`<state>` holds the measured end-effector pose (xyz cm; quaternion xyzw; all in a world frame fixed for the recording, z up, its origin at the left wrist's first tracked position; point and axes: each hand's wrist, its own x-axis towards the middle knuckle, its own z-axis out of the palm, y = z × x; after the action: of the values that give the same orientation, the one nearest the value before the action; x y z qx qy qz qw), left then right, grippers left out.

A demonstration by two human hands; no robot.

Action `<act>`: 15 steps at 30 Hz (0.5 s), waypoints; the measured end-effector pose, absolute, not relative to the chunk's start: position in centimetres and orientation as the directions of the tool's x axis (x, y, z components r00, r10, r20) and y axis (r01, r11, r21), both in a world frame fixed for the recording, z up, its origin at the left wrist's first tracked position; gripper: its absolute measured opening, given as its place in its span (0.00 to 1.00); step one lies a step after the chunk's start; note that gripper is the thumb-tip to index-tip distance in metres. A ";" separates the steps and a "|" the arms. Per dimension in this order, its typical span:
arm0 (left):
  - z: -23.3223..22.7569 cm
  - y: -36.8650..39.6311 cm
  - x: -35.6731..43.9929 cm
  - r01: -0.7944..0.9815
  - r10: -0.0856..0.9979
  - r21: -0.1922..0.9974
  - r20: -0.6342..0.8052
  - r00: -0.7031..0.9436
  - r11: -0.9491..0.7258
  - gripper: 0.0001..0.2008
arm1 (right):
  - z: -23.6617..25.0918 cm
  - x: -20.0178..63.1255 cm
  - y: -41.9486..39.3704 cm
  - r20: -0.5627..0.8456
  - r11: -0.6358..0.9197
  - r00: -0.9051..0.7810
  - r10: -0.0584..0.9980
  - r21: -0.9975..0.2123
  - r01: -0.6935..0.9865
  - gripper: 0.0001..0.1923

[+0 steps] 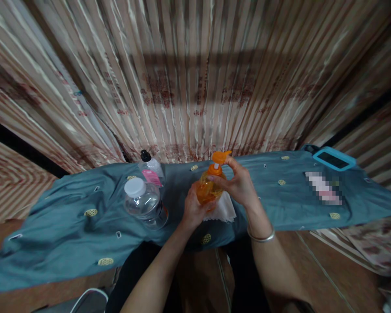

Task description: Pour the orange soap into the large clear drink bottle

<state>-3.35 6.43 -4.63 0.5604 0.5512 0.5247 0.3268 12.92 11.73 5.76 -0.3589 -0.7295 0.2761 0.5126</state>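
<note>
Dim light, broad shadow (202, 78) across the curtain (189, 124), wide-angle distortion toward the edges, pixelated patch (324, 188) at right.

A clear jar (146, 205) and black-capped bottle (152, 174) block the left; past the right hand (240, 184), bench (280, 202) lies free up to a pixelated item (324, 189).

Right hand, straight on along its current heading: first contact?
The orange pump bottle; the right hand already appears to be against it. Past that, probably the striped curtain, though depth is unclear from one view.
</note>
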 end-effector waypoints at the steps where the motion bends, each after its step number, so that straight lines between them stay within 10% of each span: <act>1: -4.7 6.4 -3.3 0.270 0.961 0.946 0.228 -0.156 -0.180 0.36 | 5.8 13.0 11.8 0.551 0.603 -0.257 0.794 -0.766 0.222 0.22; 15: -4.4 6.4 -3.3 0.265 0.961 0.945 0.234 -0.148 -0.190 0.35 | 5.7 13.3 11.8 0.514 0.589 -0.347 0.784 -0.792 0.158 0.26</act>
<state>-3.28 6.36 -4.44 0.5632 0.5444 0.5269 0.3300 13.32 11.82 5.74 -0.3132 -0.7524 0.3277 0.4780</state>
